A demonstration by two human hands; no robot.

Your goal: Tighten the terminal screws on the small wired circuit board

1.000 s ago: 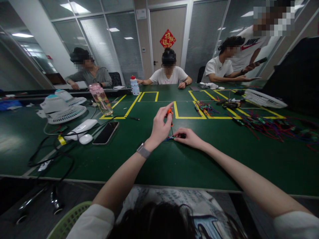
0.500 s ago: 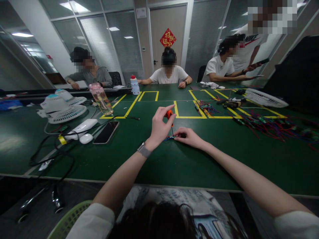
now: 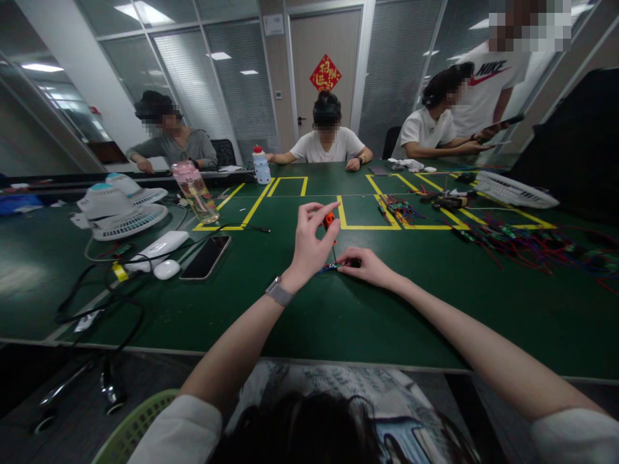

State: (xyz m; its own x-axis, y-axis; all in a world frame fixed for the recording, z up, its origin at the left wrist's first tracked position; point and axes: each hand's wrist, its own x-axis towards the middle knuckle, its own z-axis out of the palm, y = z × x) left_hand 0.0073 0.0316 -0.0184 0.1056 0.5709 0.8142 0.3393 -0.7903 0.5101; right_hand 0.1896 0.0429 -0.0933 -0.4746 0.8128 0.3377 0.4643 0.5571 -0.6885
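Observation:
My left hand (image 3: 312, 240) is closed around the orange and black handle of a screwdriver (image 3: 330, 219), held nearly upright with its thin shaft pointing down. The shaft's tip meets a small circuit board (image 3: 331, 266) lying on the green table, with blue wire at its left end. My right hand (image 3: 363, 265) pinches the right end of that board between thumb and fingers and rests on the table. The fingers cover part of the board, and the exact spot under the tip is too small to make out.
A phone (image 3: 206, 257), a white mouse-like object (image 3: 167, 269) and black cables (image 3: 135, 316) lie to the left, near white fans (image 3: 120, 216) and a pink bottle (image 3: 195, 193). Wired boards (image 3: 512, 241) are heaped at the right. Several people sit or stand around the table.
The screwdriver handle has turned slightly in my left fingers, and the hand has shifted a little. My right hand stays on the board. At the far right, the standing person has moved slightly.

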